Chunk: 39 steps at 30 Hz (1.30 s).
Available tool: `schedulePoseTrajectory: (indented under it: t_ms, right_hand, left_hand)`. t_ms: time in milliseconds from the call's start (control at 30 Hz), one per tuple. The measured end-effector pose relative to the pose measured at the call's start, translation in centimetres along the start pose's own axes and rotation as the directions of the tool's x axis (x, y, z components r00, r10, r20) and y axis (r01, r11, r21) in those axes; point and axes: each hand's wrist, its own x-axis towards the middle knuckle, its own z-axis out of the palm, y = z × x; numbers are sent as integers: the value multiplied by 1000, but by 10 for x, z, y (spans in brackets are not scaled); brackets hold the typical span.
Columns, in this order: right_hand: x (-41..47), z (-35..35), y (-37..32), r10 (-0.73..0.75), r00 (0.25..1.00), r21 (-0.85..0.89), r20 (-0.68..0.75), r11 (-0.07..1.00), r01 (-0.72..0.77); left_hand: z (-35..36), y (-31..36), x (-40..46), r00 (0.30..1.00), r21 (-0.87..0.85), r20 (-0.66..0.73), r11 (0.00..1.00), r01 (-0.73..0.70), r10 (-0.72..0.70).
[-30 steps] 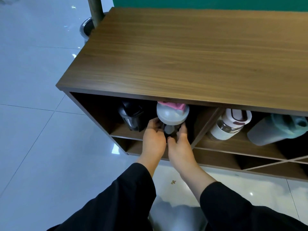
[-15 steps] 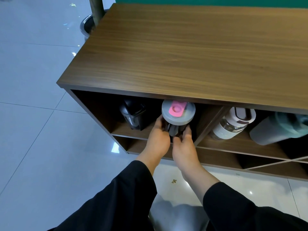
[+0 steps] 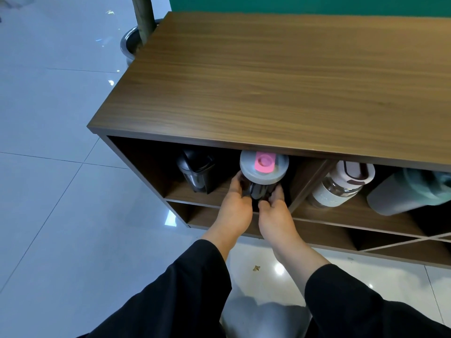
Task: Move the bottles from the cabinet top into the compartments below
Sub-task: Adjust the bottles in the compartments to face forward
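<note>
1. Two hands on one bottle: my left hand (image 3: 235, 211) and right hand (image 3: 275, 215) are both wrapped around the dark body of the shaker bottle (image 3: 262, 176), low down, under its wide grey lid.
2. It stands in the upper left compartment (image 3: 151, 167), beside a black bottle (image 3: 196, 172), its pink cap facing me.
3. I judge it rigid, smooth plastic, light if empty, and top-heavy.
4. Gripping the narrow body beats the lid, which might pop.
</note>
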Motion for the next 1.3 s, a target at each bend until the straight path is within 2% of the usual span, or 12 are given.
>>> schedulePoseTrajectory:
  t_ms: [100,167,233,300,400,500,600,700,933,1167,1300]
  right_hand:
    - [-7,1,5,65,998,1,-24,998,-65]
    - [-19,6,12,126,992,10,-17,992,-125]
    - [-30,14,19,119,992,-31,32,993,-118]
    - [-38,22,19,27,995,-113,100,993,-15]
    - [-32,41,5,-81,967,-187,241,974,129]
    - [-5,62,-10,-124,952,-193,279,964,182]
    - [29,78,-24,-97,958,-156,270,977,143]
    - [50,85,-32,-44,956,-202,289,974,105]
    - [44,90,-15,-133,945,-96,300,981,169]
    - [36,91,-7,-175,930,-118,322,968,223]
    - [42,89,-13,-201,947,-60,252,973,222]
  left_hand:
    - [-3,2,-4,994,2,-84,997,72,-72]
    - [-12,-3,-7,962,-14,-179,979,205,-204]
    - [-26,-7,-9,889,-180,-235,917,357,-392]
    - [-42,-8,-9,833,-316,-294,870,378,-469]
    - [-67,-5,-6,826,-288,-403,911,294,-394]
    - [-79,-4,-4,869,-230,-415,955,186,-269]
    - [-85,-7,0,912,-136,-376,984,118,-162]
    - [-89,-13,8,939,-106,-326,991,83,-113]
    - [-100,-17,19,942,-121,-322,991,60,-96]
    - [-102,-26,24,953,-133,-291,990,51,-88]
    - [-99,-16,7,949,-110,-303,992,55,-86]
